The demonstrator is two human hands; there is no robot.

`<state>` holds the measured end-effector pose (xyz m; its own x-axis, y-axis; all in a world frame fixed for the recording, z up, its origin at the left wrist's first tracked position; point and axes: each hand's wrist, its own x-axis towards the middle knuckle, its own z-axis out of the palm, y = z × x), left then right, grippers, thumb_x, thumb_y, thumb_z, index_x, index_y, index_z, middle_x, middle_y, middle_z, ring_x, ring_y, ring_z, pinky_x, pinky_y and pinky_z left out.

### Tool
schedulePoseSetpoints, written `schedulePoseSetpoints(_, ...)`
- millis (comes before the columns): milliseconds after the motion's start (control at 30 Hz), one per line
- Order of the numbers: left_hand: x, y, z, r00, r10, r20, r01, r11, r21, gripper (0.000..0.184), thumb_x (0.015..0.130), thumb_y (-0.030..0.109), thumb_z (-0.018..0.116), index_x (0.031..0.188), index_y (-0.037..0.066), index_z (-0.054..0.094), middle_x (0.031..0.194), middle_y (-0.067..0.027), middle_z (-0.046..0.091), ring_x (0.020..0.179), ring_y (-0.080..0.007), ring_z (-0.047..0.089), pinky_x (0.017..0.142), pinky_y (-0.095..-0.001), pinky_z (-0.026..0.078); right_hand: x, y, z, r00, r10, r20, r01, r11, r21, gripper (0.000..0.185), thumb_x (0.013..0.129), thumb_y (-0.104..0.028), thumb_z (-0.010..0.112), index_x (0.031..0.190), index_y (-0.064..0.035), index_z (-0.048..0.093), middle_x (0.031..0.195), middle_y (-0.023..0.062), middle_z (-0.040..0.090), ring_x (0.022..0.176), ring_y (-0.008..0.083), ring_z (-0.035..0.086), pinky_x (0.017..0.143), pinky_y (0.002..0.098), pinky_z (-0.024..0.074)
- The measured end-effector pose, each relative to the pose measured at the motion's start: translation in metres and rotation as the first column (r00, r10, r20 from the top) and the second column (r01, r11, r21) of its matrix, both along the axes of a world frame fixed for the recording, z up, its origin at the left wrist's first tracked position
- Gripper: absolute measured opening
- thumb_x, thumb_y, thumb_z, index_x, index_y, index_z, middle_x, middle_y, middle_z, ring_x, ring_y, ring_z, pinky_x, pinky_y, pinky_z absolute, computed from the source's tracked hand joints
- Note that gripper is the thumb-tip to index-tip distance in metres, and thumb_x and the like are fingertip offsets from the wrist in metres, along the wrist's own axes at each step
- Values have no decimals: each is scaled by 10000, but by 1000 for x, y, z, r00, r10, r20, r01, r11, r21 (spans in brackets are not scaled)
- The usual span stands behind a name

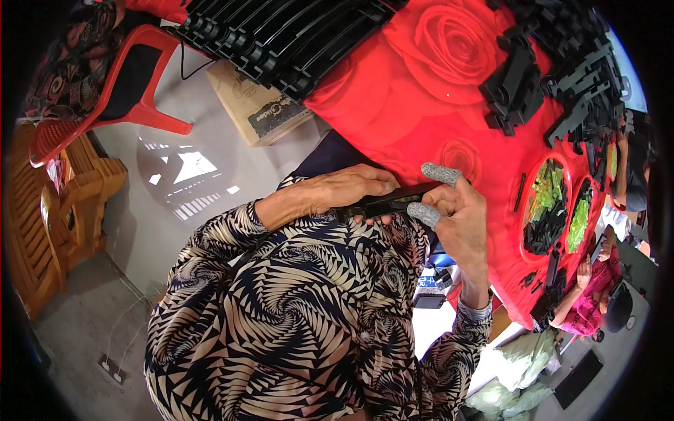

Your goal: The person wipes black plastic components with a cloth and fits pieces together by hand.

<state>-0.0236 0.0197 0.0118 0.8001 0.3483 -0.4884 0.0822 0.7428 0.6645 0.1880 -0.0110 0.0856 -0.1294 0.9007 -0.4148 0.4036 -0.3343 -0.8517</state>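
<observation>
Part [382, 205] in both hands here, long and black, held right up against the patterned shirt [288, 309], at the near edge of the rose-print cloth [393, 105]! Left hand [335, 188] is curled round one end, gripping it firmly. Right hand [460, 217] has the other end between its fingers, grey covers [441, 173] on two of the tips. Off to the right, red trays [570, 200] carry green pieces [549, 184] and black ones. Up top, a row of black bars [281, 35]; left of the cloth, a cardboard box [256, 109] on the floor.
</observation>
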Motion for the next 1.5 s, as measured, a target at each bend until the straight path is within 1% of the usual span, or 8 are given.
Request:
schedulePoseSetpoints(367, 0, 0, 1, 1000, -2, -9, 2, 1000, 4, 312, 1025, 258, 405, 1187, 36, 553, 857, -30, 668, 663, -52, 562, 520, -173, 442, -19, -12, 7, 994, -100, 48, 94, 990, 104, 587, 724, 114, 657, 1287, 44, 506, 670, 18, 570, 501, 29, 443, 476, 199, 356)
schedulePoseSetpoints(567, 2, -2, 2, 999, 6, -32, -4, 999, 46, 317, 1034, 257, 392, 1183, 27, 551, 852, -16, 660, 658, -49, 559, 516, -172, 438, -32, -23, 0, 970, -148, 193, 93, 960, 266, 756, 606, 167, 516, 1347, 28, 455, 668, 28, 538, 507, 81, 487, 500, 238, 400)
schedulePoseSetpoints(633, 2, -4, 2, 999, 18, -36, -16, 998, 65, 326, 1041, 263, 381, 1178, 22, 552, 851, -13, 655, 659, -50, 553, 522, -179, 440, -34, -27, -3, 967, -189, 169, 138, 951, 276, 847, 583, 199, 447, 1398, -29, 422, 754, -22, 452, 562, 28, 344, 562, 152, 331)
schedulePoseSetpoints(1033, 4, -6, 5, 996, 9, -85, 5, 988, 157, 338, 1043, 254, 372, 1193, 8, 546, 869, -24, 664, 657, -63, 551, 531, -202, 443, -35, -35, -13, 942, -309, 130, 267, 926, 266, 746, 722, 185, 588, 1407, -59, 421, 776, -29, 467, 568, 16, 341, 527, 159, 302)
schedulePoseSetpoints(1133, 3, -6, 3, 996, 13, -88, 4, 980, 200, 330, 1039, 247, 389, 1203, 5, 543, 866, -23, 670, 652, -61, 551, 530, -203, 443, -29, -36, -16, 956, -250, 151, 204, 942, 265, 732, 736, 178, 605, 1406, -51, 416, 757, -33, 486, 577, 15, 355, 529, 162, 313)
schedulePoseSetpoints(1267, 4, -7, 7, 992, 57, -115, -27, 968, 249, 294, 1014, 197, 386, 1141, -1, 563, 856, -57, 694, 570, -71, 531, 486, -224, 432, -31, -32, 0, 956, -262, 132, 229, 948, 222, 737, 735, 187, 606, 1407, -40, 408, 744, -22, 523, 589, 17, 413, 544, 160, 342)
schedulePoseSetpoints(1333, 2, -4, 7, 994, -3, -113, 27, 978, 205, 313, 1032, 223, 403, 1212, 7, 540, 883, -29, 690, 666, -52, 568, 537, -198, 444, -29, -32, 0, 957, -284, 56, 272, 948, 164, 777, 666, 203, 515, 1407, 4, 395, 722, 11, 530, 540, 27, 416, 498, 192, 349)
schedulePoseSetpoints(1500, 0, 3, 11, 992, -38, -121, 63, 977, 202, 302, 1023, 204, 406, 1212, 11, 541, 891, -34, 695, 665, -50, 570, 542, -195, 446, -20, -32, -4, 966, -260, 16, 255, 956, 144, 741, 707, 194, 560, 1404, 2, 399, 729, 10, 561, 562, 22, 439, 527, 168, 359)
